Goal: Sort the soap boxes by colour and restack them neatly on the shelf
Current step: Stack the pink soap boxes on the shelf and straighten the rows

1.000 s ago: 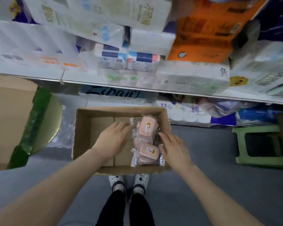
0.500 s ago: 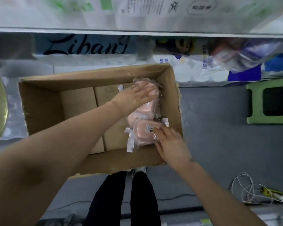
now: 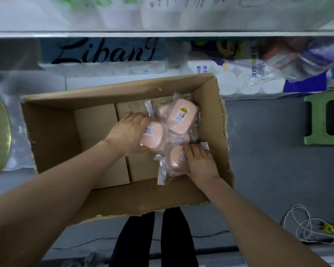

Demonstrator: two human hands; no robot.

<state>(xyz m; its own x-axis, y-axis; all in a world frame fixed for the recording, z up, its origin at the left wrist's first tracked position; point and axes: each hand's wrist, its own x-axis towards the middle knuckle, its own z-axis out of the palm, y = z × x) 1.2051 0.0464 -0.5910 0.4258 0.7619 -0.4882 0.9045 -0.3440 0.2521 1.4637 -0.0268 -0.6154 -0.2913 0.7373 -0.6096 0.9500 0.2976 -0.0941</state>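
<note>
– Grey floor (image 3: 268,170) is below us, and at 12 o'clock we see the shelf (image 3: 162,33) edge with blurred white packs above it. What stands in front of us?

– An open cardboard carton (image 3: 123,197) on the floor. Our pink soap boxes (image 3: 174,138), each in clear wrap, are close together at its 3 o'clock side.

– How are our hands?

– Our left hand (image 3: 127,132) curls its fingers around the first soap box (image 3: 153,135) and holds it near the centre of the carton. Our right hand (image 3: 202,164) lies with fingers nearly straight on top of the nearest soap box (image 3: 175,160), at 5 o'clock in the carton; it rests there and does not wrap around.

– And the others?

– The far soap box (image 3: 183,117) lies at 1 o'clock, label up, just beside the one we hold. Under it more pink shows, but we cannot count it.

– Outside the carton?

– We see a green stool (image 3: 314,120) at 3 o'clock, a white cord (image 3: 305,228) at 5 o'clock, and tissue rolls (image 3: 239,83) under the shelf at 1 o'clock.
</note>
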